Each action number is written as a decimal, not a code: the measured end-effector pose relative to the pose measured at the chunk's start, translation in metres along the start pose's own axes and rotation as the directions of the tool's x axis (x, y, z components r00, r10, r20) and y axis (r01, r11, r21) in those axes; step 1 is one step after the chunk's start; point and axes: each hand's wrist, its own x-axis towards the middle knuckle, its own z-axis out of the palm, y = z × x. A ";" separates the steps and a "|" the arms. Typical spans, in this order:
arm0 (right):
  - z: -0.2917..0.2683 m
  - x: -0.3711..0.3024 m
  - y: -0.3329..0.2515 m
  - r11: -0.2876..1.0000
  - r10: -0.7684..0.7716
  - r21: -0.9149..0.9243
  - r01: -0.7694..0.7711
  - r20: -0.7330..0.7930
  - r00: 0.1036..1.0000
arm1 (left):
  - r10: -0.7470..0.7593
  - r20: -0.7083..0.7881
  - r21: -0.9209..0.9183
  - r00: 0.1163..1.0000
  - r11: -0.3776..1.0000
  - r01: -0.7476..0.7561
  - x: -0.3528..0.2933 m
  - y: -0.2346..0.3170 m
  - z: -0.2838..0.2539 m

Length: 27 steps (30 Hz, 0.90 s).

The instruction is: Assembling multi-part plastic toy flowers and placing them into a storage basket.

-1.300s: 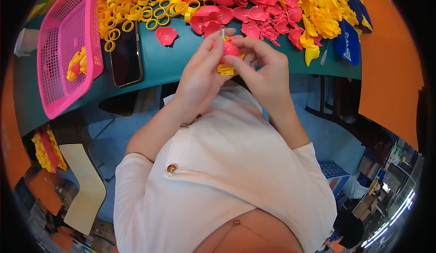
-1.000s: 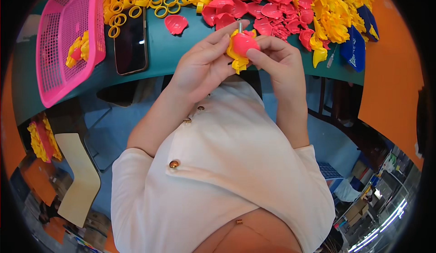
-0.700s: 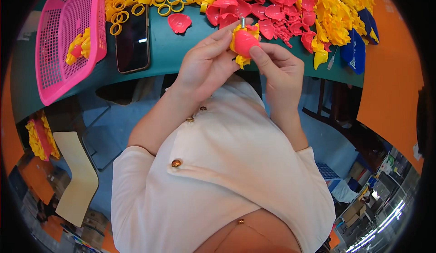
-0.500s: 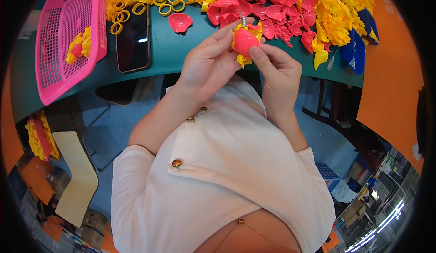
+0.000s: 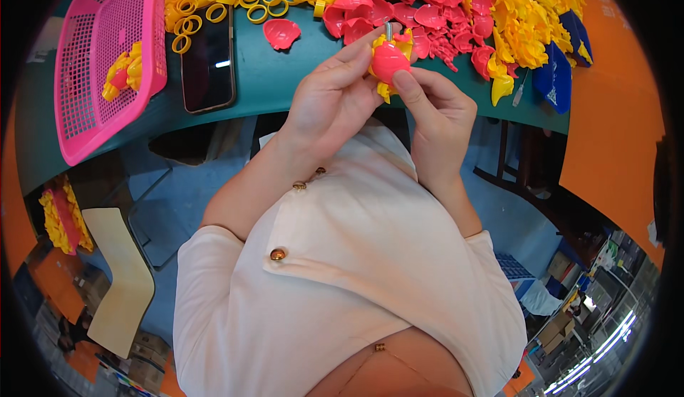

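A small pink and yellow plastic toy figure (image 5: 391, 62) is held over the near edge of the table. From its top sticks a short silver metal piece (image 5: 389, 32). My left hand (image 5: 331, 98) grips the toy from the left, its fingers behind it and partly hidden. On the other side, my right hand (image 5: 438, 108) is closed, with the thumb pressed on the lower right of the pink shell. Beyond the toy lies a heap of loose pink shell parts (image 5: 431, 18), and one separate pink shell (image 5: 282, 34) rests to its left.
A pink mesh basket (image 5: 155, 59) at the left contains a pink and yellow toy (image 5: 122, 74). Beside it lies a dark phone (image 5: 207, 76). Yellow rings (image 5: 273, 0) and yellow parts (image 5: 526, 30) are piled farther back. A blue tray (image 5: 553, 80) and a screwdriver (image 5: 519, 93) lie at right.
The toy has shifted slightly right and turned a little between my fingers. Both hands keep their hold on it.
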 end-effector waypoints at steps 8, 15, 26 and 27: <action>-0.007 -0.001 0.007 0.986 -0.015 -0.161 0.032 0.107 0.994 | 0.014 -0.010 -0.048 1.000 0.999 -0.014 0.001 -0.004 -0.001; -0.008 0.003 0.010 0.853 -0.277 -0.411 0.322 0.167 0.946 | -0.006 0.033 -0.074 0.999 0.997 0.009 0.005 -0.010 0.003; -0.026 0.007 0.035 0.591 -0.576 -0.507 0.628 0.281 0.768 | -0.103 -0.184 0.384 0.978 0.908 0.168 -0.002 0.002 0.009; -0.030 0.004 0.027 0.590 -0.578 -0.510 0.626 0.274 0.768 | -0.099 -0.196 0.479 0.976 0.858 0.183 -0.004 0.003 0.006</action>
